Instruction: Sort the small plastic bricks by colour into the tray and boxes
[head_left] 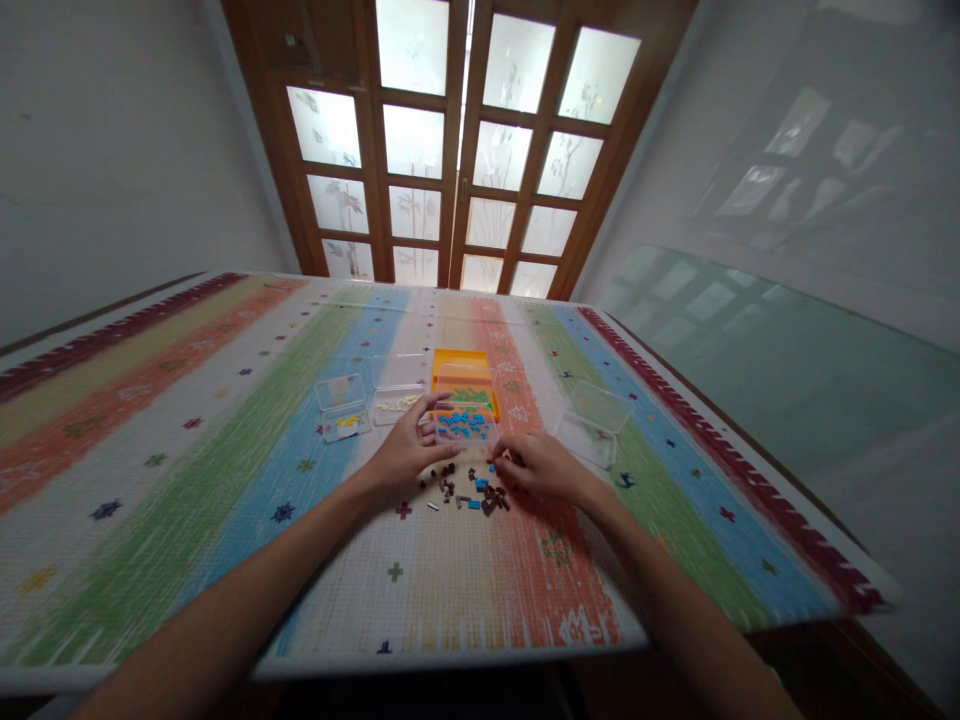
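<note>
My left hand (409, 440) curves around the left side of a clear plastic box (491, 432), fingers at its back corner and thumb at the front. Small blue building pieces (461, 424) lie inside this box. Just right of the box, my right hand (534, 464) is closed in a pinch low over the cloth. Whatever its fingertips hold is too small to make out; a tiny blue piece (492, 468) shows right beside them. Below both hands is a loose scatter of brown pieces (491, 498), blue pieces (473, 505) and grey pieces (433, 506).
Behind the blue pieces stands an orange tray (459, 356) with green pieces (472, 398). To the left are open clear boxes with cream pieces (397, 404) and yellow pieces (347, 422). An open clear box (587, 440) lies right. A striped cloth (225, 480) covers the table.
</note>
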